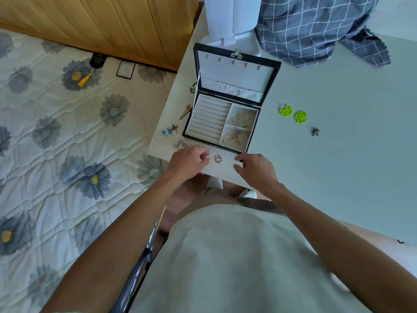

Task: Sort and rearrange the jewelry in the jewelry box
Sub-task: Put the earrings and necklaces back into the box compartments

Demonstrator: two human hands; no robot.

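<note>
Earrings: two green discs, two blue studs. One open jewelry box. Left hand curled, right hand loosely spread, flanking silver hoops.

Matt pale velvety jewelry box lining

No words, brands or numbers can be read anywhere. A small white card with a dark border lies on the bed and carries lines of print too small to make out. A gold script-shaped piece in the jewelry box cannot be deciphered.
</note>
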